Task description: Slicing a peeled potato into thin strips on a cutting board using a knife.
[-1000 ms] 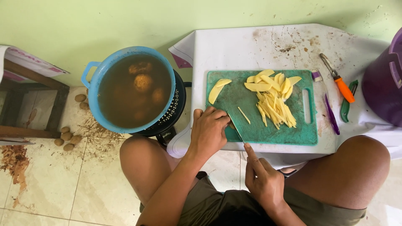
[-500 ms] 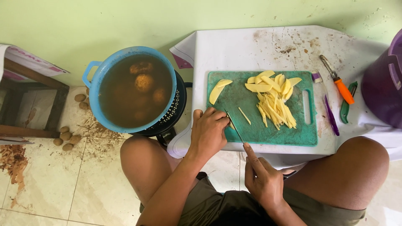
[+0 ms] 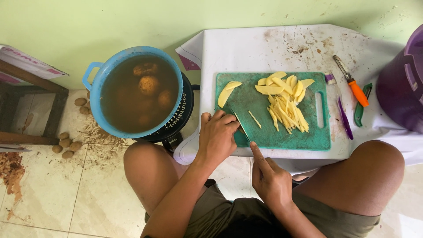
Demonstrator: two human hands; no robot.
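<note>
A green cutting board (image 3: 308, 136) lies on a white table (image 3: 246, 48). On it are potato slices (image 3: 229, 91) at the left and a heap of thin potato strips (image 3: 288, 112) in the middle. My left hand (image 3: 217, 136) presses down on something at the board's near left corner; what is under it is hidden. My right hand (image 3: 269, 178) grips a knife (image 3: 243, 128), forefinger along its back, the blade lying right beside my left fingers. One loose strip (image 3: 254, 119) lies just right of the blade.
A blue pot (image 3: 132, 92) of brown water with potatoes sits on a black colander left of the table. An orange-handled peeler (image 3: 352, 83), a purple knife (image 3: 341, 112) and a green tool (image 3: 359, 112) lie right of the board. A purple bucket (image 3: 403, 83) stands far right. Small potatoes (image 3: 66, 145) lie on the floor.
Hardly anything has moved. The knife blade has shifted slightly against my left fingers at the board's near left corner.
</note>
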